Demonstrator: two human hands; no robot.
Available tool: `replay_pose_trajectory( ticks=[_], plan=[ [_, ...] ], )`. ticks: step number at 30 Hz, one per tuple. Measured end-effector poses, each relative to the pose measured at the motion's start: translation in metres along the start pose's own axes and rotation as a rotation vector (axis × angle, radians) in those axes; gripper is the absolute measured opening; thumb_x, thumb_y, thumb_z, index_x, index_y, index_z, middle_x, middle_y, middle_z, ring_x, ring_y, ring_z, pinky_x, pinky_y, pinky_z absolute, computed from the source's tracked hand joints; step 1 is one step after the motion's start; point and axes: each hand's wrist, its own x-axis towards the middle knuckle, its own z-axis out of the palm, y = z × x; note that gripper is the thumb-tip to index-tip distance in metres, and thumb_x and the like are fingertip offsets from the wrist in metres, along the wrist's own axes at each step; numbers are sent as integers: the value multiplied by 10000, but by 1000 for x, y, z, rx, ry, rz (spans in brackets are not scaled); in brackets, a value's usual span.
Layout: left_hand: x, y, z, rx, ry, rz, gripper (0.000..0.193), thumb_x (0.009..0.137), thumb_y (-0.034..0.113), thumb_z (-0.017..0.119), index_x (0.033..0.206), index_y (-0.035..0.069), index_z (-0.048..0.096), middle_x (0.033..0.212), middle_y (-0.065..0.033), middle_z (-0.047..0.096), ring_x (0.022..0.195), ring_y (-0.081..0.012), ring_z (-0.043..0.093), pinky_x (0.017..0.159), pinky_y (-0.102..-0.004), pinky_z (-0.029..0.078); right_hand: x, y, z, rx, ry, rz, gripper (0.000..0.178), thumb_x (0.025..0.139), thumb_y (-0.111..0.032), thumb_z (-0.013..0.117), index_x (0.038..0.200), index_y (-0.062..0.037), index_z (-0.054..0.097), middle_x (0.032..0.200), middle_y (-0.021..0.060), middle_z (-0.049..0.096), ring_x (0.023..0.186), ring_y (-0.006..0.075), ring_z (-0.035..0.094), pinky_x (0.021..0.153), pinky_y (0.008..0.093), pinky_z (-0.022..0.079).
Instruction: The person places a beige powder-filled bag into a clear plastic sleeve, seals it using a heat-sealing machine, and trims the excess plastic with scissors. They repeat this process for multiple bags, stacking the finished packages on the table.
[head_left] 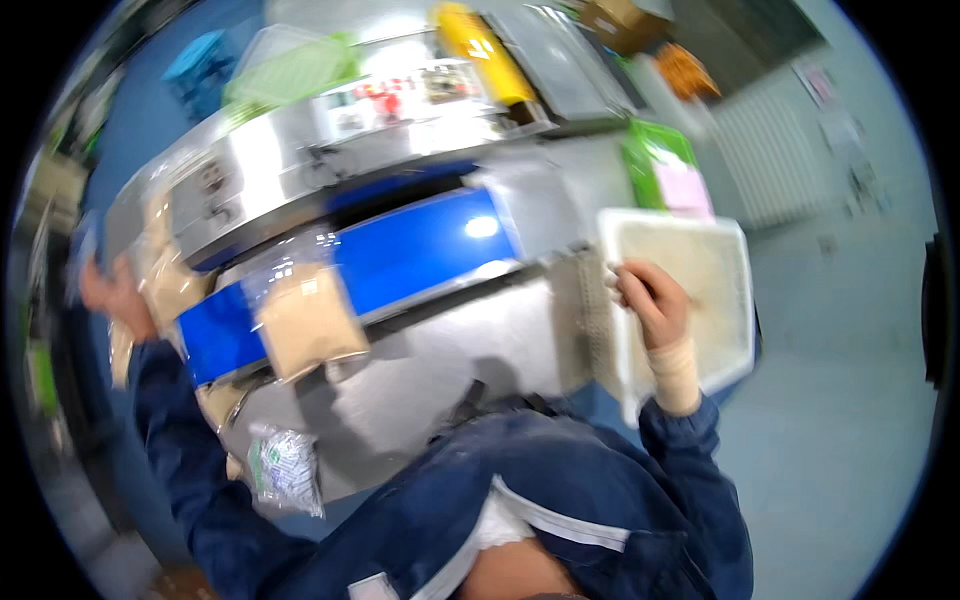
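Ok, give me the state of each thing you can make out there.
White tub: uncovered, tan inside
Right hand: fingers curled, above the tub
Left hand: blurred, grip unclear
Tan-filled bag: lying across the blue strip, seal unclear
Blue strip: partly covered
Bag of small pieces: lying down, seal unclear
Yellow cylinder: lying on its side

Far left, there's a blue crate [197, 66], a translucent green basket [290, 75] just to its right; across the far side, a yellow cylinder [480, 50] lies slanted, and over to the far right, a brown cardboard box [625, 25], an orange bundle [686, 72], then nearer, a green container [645, 160] showing something pink [684, 188]
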Motion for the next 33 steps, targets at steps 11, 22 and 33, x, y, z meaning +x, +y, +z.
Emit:
replay_pose_trajectory(
  ticks=[11,22,33],
  plan=[
    [-5,434,-52,-1112,-476,195,283,865,67,451,1144,26,480,1257,-137,397,1151,-238,420,978,-338,336,-107,97,-178,87,568,57,157,856,-114,519,965,-31,596,781,33,616,640,62,539,554,188,431],
    [-74,675,-94,-1408,-1034,451,248,758,-73,491,985,15,542,1121,-146,479,1025,-269,494,855,-307,399,-143,257,-310,-61,699,388,243,779,-98,531,1012,-41,566,904,86,602,756,184,594,631,285,494],
    [-98,754,-116,-1394,-1203,413,240,757,-60,499,984,8,542,1113,-139,483,995,-256,513,810,-306,439,-118,335,-300,-486,452,447,321,811,-241,438,1036,-34,539,1018,171,563,971,334,525,848,395,411]
  ],
)
